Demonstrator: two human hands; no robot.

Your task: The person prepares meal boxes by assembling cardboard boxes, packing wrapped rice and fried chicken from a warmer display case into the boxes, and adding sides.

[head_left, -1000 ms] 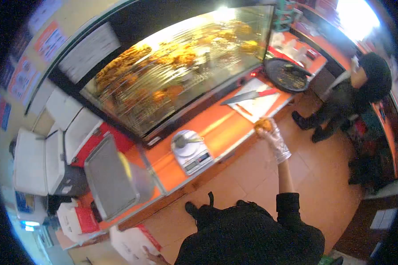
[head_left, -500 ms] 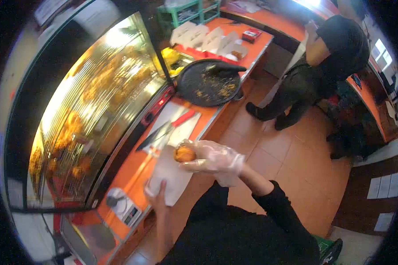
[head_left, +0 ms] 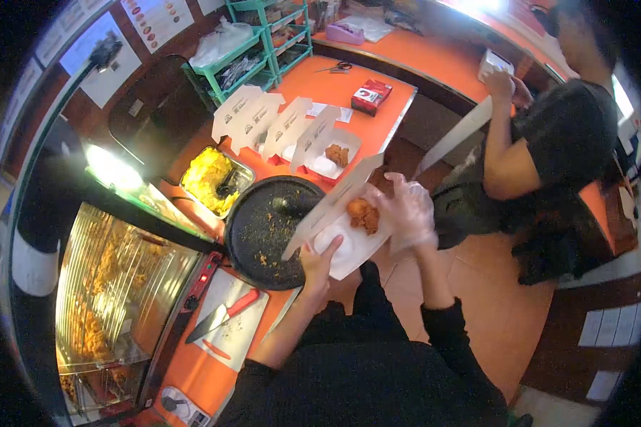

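Note:
My bare left hand (head_left: 315, 266) grips the near-left side of an opened white takeaway box (head_left: 354, 257), thumb over the rim. Inside lie a white mound that looks like rice (head_left: 332, 243) and a piece of fried chicken (head_left: 364, 216). The raised lid (head_left: 332, 204) slants along the box's far-left side. My right hand (head_left: 410, 213), in a clear plastic glove, is at the right side of the box beside the chicken. Its fingers are bent and apart, with nothing visible in them. Whether they touch the box I cannot tell.
A round black stone mortar (head_left: 253, 231) with crumbs stands below the box. Several opened boxes (head_left: 303, 134) and a tray of yellow food (head_left: 208, 174) lie beyond. A knife (head_left: 217, 324) rests on a chopping board (head_left: 228, 336) beside the heated display (head_left: 114, 285). Another person (head_left: 563, 135) stands right.
The fried chicken has gone from my right hand into the box, and those fingers have opened. My left hand has risen from low over the counter with the box. The view has shifted.

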